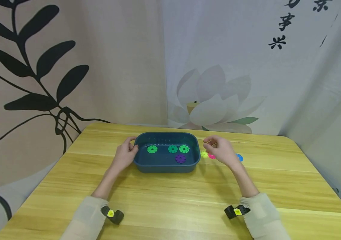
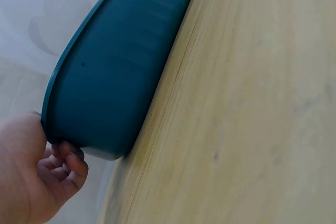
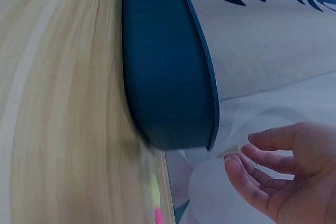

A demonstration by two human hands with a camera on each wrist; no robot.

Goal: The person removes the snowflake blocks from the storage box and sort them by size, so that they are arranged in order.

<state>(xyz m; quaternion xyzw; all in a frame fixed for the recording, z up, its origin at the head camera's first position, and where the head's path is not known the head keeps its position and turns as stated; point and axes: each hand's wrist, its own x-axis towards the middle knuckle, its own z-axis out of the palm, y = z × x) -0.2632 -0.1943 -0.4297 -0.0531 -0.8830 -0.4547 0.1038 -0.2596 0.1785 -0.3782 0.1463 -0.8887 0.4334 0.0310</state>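
A dark blue-green plastic basin (image 1: 166, 168) stands on the table, holding green, teal and purple notched plastic discs. At its left end, my left hand (image 1: 125, 154) grips the rim; in the left wrist view the thumb lies over the edge and the fingers curl below. Beyond the right end, my right hand (image 1: 222, 150) is raised above the table. Between its thumb and fingertips a thin, pale yellowish piece (image 3: 230, 152) shows edge-on, mostly hidden. Under and beside that hand lie a yellow disc (image 1: 204, 154), a pink disc (image 1: 212, 156) and a blue disc (image 1: 240, 157).
The wooden table (image 1: 170, 206) reaches back to a printed curtain (image 1: 122, 66) with leaves and a lotus. Each wrist wears a black strap with a small camera, the left camera (image 1: 115, 216) and the right camera (image 1: 232, 212).
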